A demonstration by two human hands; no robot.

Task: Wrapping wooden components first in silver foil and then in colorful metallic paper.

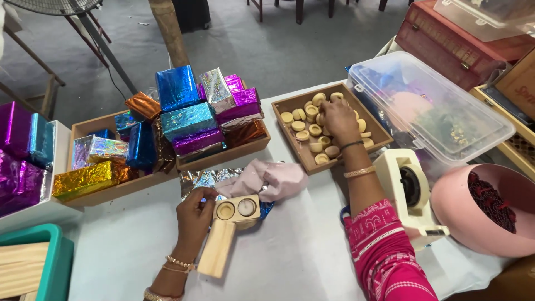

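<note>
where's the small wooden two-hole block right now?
In the head view the small wooden two-hole block sits at table centre, touched by the left hand, just below the pink cloth and above a plain wooden slat.

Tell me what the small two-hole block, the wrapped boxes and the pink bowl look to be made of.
Two-hole block: pale unfinished wood, going by its matte light surface.
Wrapped boxes: shiny metallic foil, crinkled and iridescent.
Pink bowl: probably plastic, smooth and evenly coloured.

Gift-packing workshop: foil-wrapped boxes [192,120] in trays, tape dispenser [409,192].
</note>
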